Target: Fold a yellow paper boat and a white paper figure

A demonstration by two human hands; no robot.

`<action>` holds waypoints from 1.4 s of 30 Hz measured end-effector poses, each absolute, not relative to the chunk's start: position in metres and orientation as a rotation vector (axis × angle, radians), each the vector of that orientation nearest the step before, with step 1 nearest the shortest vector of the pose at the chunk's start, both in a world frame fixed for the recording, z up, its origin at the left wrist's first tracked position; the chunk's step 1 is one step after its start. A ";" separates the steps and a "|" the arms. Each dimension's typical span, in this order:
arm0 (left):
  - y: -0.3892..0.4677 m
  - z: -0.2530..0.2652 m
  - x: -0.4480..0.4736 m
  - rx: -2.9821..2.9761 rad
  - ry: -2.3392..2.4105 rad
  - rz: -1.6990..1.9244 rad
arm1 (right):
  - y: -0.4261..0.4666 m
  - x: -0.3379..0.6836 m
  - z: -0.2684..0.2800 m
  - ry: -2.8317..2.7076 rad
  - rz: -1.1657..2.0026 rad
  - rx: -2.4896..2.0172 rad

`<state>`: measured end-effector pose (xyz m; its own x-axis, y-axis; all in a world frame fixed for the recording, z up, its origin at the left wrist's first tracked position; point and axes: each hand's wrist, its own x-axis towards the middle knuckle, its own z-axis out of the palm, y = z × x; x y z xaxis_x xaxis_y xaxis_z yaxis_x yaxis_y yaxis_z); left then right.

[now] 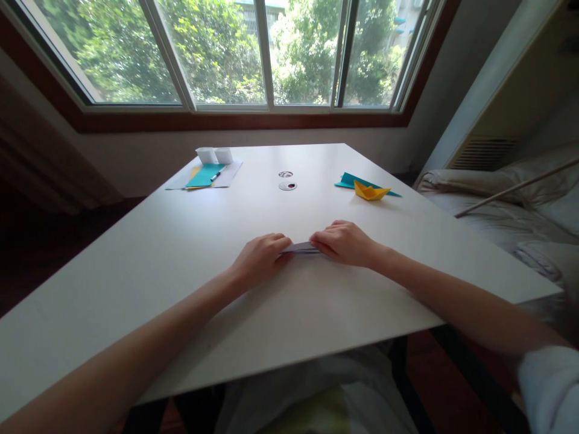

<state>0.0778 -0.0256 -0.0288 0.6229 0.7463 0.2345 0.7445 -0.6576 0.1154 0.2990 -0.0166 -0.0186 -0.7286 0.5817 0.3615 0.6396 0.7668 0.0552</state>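
Observation:
Between my two hands is a narrow strip of folded white paper (302, 248), just over the white table (217, 325). My left hand (261, 256) has its fingers closed on the strip's left end. At the right end, my right hand (342, 242) pinches the paper between thumb and fingers. The hands cover both ends, so only the middle of the strip shows, with layered edges along its lower side.
Toward the far right lie a yellow paper boat (370, 191) and a teal paper plane (350, 179). Two round discs (287, 186) sit mid-table. At the far left are teal paper (205, 175), a pen (219, 173) and two white cups (205, 155).

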 end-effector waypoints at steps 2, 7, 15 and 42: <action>-0.024 -0.028 0.078 2.771 1.307 0.438 | -0.017 0.299 -0.018 -2.609 -0.184 -0.969; -0.024 -0.023 0.078 2.583 1.294 0.497 | -0.020 0.303 -0.010 -2.598 -0.039 -0.934; -0.025 -0.020 0.073 2.295 1.146 0.461 | -0.018 0.309 -0.005 -2.643 0.334 -0.887; -0.028 -0.031 0.072 2.977 1.081 0.358 | -0.009 0.314 -0.026 -2.778 0.188 -0.655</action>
<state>0.0723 -0.0279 -0.0310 0.7450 0.6279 0.2253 0.6381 -0.7692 0.0336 0.3139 -0.0087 -0.0257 -0.8580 0.4543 0.2397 0.4179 0.8887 -0.1887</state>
